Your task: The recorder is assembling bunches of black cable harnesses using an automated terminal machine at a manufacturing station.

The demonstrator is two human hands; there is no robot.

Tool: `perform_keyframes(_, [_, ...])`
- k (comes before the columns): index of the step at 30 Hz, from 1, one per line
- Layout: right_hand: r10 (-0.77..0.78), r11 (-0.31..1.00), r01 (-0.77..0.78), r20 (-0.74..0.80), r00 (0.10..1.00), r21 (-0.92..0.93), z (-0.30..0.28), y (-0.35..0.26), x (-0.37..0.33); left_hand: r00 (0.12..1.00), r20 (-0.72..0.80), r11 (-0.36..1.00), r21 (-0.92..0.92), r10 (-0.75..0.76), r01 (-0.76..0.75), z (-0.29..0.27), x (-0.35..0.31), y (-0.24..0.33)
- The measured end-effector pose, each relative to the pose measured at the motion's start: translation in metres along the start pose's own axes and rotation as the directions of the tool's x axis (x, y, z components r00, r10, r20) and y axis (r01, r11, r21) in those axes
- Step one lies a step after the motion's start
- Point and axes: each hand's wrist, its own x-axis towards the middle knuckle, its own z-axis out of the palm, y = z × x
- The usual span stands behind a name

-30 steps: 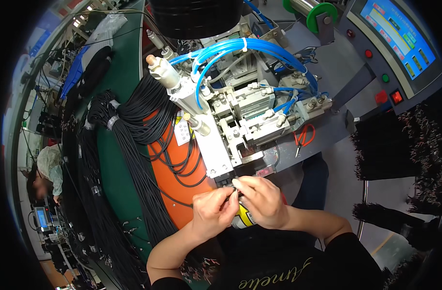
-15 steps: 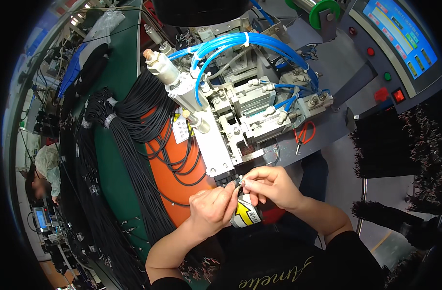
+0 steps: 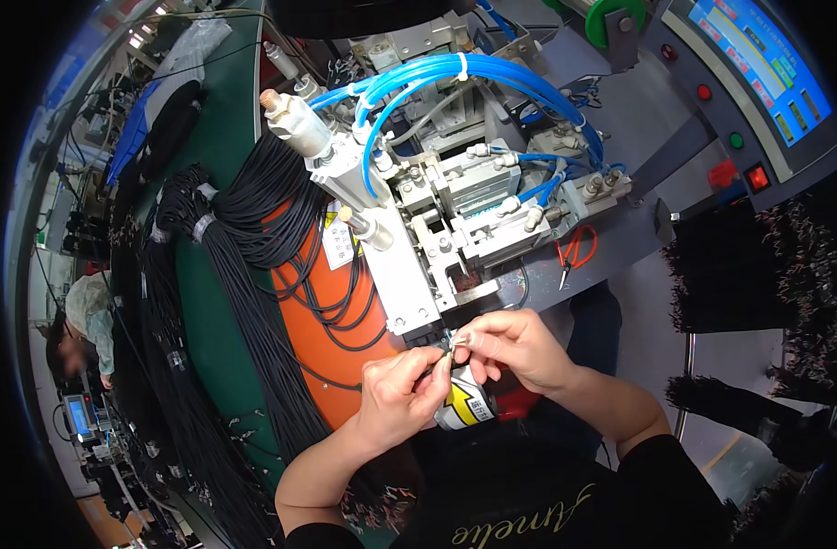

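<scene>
Two hands meet at lower centre: the left hand [image 3: 402, 391] and the right hand [image 3: 530, 357] pinch one small cable end [image 3: 451, 342] between their fingertips, its wires too tiny to count. Just above stands one machine [image 3: 395, 274]. Right of centre lie one pair of scissors [image 3: 567, 263]; upper right, one screen [image 3: 768, 69]; left of centre, uncountable black cables [image 3: 244, 311]; far left, one co-worker [image 3: 91, 306].

gold script [image 3: 526, 518] on the black shirt [image 3: 546, 471]; dark characters and a yellow arrow [image 3: 460, 401] on a white label [image 3: 473, 389]; small print on a white-and-yellow sign [image 3: 339, 245] beside the machine [image 3: 395, 284]; characters on the blue screen [image 3: 759, 69].
</scene>
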Motion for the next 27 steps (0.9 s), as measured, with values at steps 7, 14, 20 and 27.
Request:
perform_keyframes(7, [0.053, 0.997, -0.055, 0.034, 0.998, 0.055, -0.001, -0.002, 0.004, 0.992, 0.057, 0.987, -0.111, -0.110, 0.116, -0.006, 0.002, -0.001])
perform_keyframes(14, [-0.370, 0.810, 0.315, -0.014, 0.929, -0.496, 0.011, 0.007, 0.000, 0.991, 0.038, 0.987, -0.089, -0.128, 0.131, -0.001, 0.001, 0.000])
perform_keyframes(20, [-0.557, 0.510, 0.441, 0.107, 0.824, -0.739, 0.013, 0.011, -0.001, 0.999, -0.035, 1.000, 0.024, -0.016, 0.016, 0.003, -0.001, 0.002])
perform_keyframes(27, [-0.611, 0.496, 0.477, 0.098, 0.785, -0.726, 0.013, 0.007, 0.002, 0.999, -0.016, 0.999, 0.004, -0.033, 0.033, 0.003, -0.001, 0.000])
